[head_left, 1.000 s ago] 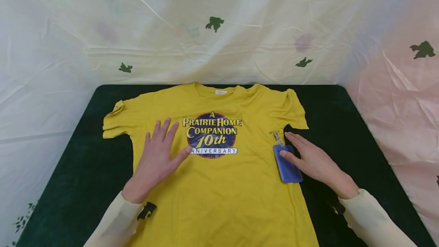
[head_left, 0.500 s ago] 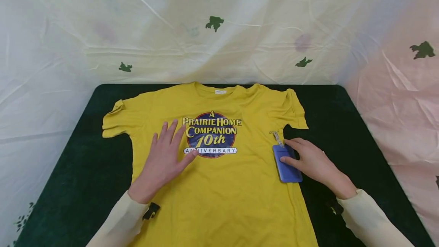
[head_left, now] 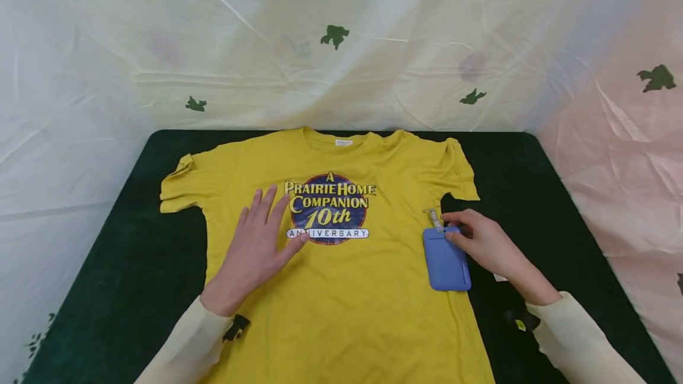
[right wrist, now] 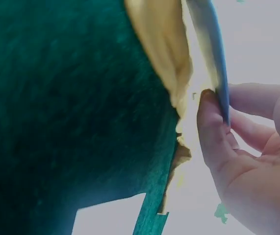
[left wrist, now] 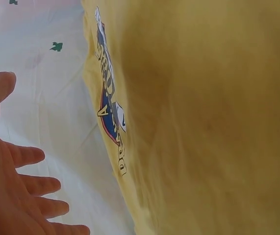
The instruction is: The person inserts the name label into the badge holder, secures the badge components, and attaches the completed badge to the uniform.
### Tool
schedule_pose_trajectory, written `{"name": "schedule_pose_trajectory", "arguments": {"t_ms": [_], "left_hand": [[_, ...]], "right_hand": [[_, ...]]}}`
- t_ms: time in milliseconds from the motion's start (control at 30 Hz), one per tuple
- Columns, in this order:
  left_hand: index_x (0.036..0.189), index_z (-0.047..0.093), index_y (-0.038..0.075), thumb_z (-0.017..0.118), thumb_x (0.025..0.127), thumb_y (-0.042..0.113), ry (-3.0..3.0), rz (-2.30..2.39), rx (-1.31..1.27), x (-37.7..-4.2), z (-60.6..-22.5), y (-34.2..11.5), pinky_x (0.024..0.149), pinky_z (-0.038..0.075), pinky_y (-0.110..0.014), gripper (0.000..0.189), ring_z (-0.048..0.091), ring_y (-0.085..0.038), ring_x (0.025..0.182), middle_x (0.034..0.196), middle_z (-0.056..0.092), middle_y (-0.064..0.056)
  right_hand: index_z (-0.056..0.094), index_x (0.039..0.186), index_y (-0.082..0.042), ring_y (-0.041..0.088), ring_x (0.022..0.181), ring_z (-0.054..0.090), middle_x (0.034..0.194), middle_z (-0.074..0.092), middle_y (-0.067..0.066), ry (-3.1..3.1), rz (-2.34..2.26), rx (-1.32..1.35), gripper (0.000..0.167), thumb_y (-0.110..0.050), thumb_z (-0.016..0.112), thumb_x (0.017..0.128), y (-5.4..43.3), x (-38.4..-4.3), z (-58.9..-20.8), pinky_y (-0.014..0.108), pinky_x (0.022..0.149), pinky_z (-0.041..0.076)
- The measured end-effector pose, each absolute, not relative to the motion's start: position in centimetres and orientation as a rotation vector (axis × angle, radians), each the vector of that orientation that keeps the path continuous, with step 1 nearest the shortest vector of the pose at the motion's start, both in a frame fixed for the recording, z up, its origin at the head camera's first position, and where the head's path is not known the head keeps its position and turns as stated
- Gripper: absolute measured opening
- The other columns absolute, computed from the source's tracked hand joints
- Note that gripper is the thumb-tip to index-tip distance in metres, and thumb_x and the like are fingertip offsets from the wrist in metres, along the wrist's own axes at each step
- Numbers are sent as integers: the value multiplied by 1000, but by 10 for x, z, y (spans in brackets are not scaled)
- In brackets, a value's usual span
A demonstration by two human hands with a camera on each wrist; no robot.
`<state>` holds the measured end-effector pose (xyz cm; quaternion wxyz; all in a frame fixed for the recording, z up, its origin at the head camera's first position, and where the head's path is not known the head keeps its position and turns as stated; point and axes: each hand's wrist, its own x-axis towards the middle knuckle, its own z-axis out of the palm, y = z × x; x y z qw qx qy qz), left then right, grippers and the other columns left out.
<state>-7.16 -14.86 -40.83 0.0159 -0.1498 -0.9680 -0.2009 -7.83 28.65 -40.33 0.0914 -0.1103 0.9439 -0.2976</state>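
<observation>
A yellow T-shirt (head_left: 347, 301) lies spread out, front up, with a round blue "Prairie Home Companion" print (head_left: 329, 209). At its right side, below the sleeve, a blue badge holder (head_left: 445, 262) hangs from a clear strap clip (head_left: 434, 220) at the shirt's edge. My right hand (head_left: 491, 245) pinches the holder's upper right corner between thumb and fingers. The right wrist view shows the holder (right wrist: 213, 54) edge-on, apart from the shirt below it. My left hand (head_left: 253, 253), fingers spread and holding nothing, is over the shirt's left chest by the print; the left wrist view shows it raised off the fabric.
A dark green cloth (head_left: 133, 277) covers the table under the shirt. Pale patterned fabric (head_left: 240, 46) hangs behind and on both sides. A small white piece (head_left: 500, 278) shows on the green cloth beneath my right wrist.
My right hand has gone from lying over the badge holder to pinching its corner, and the holder has lifted and shifted slightly toward me. My left hand has moved a little right.
</observation>
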Motion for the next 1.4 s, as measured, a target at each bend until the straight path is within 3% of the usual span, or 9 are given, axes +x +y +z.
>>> {"name": "schedule_pose_trajectory", "arguments": {"t_ms": [133, 333, 533, 767, 967, 1200, 1400], "left_hand": [[160, 35, 8, 65, 96, 58, -3001, -637, -471, -71, -409, -148, 120, 19, -69, 87, 10, -44, 156, 169, 18, -21], [159, 36, 7, 65, 96, 58, -2983, -654, -474, -71, -409, -145, 120, 20, -69, 87, 11, -44, 156, 169, 19, -21], [159, 36, 6, 66, 96, 56, -2957, -693, -483, -71, -407, -141, 120, 22, -68, 86, 13, -44, 156, 169, 21, -20], [158, 38, 4, 64, 97, 55, -2930, -847, -483, -72, -404, -131, 121, 24, -65, 83, 15, -41, 156, 169, 23, -18], [160, 35, 6, 59, 101, 56, -2904, -1049, -494, -72, -403, -124, 122, 25, -61, 81, 17, -38, 156, 169, 23, -15], [161, 34, 9, 57, 102, 56, -2906, -1274, -509, -71, -403, -112, 122, 28, -57, 79, 23, -34, 155, 170, 22, -11], [159, 38, 9, 57, 105, 48, -2829, -1536, -543, -70, -402, -101, 123, 27, -56, 69, 33, -33, 151, 165, 34, -13]], "right_hand": [[62, 138, -3, 26, 104, 64, 126, 64, 16, 2760, -988, -308, 38, -20, 65, 104, 286, -78, -399, 40, 87, 56], [63, 137, -5, 23, 100, 61, 128, 66, 17, 2746, -1089, -289, 39, -24, 66, 104, 279, -79, -391, 21, 82, 52], [63, 139, -7, 27, 113, 67, 134, 65, 16, 2682, -1254, -227, 39, -26, 64, 105, 265, -79, -391, 18, 87, 54], [65, 136, -10, 25, 95, 65, 121, 68, 9, 2650, -1408, -158, 38, -31, 66, 103, 246, -82, -388, 21, 79, 55], [61, 142, -12, 25, 93, 59, 117, 60, 10, 2633, -1521, -121, 44, -31, 66, 103, 229, -86, -379, 22, 73, 49], [58, 146, -15, 25, 98, 65, 124, 58, 8, 2549, -1656, -67, 46, -33, 65, 104, 210, -87, -372, 24, 91, 49], [59, 144, -13, 23, 100, 67, 125, 57, 9, 2480, -1783, -53, 44, -30, 67, 103, 197, -88, -372, 25, 97, 49]]}}
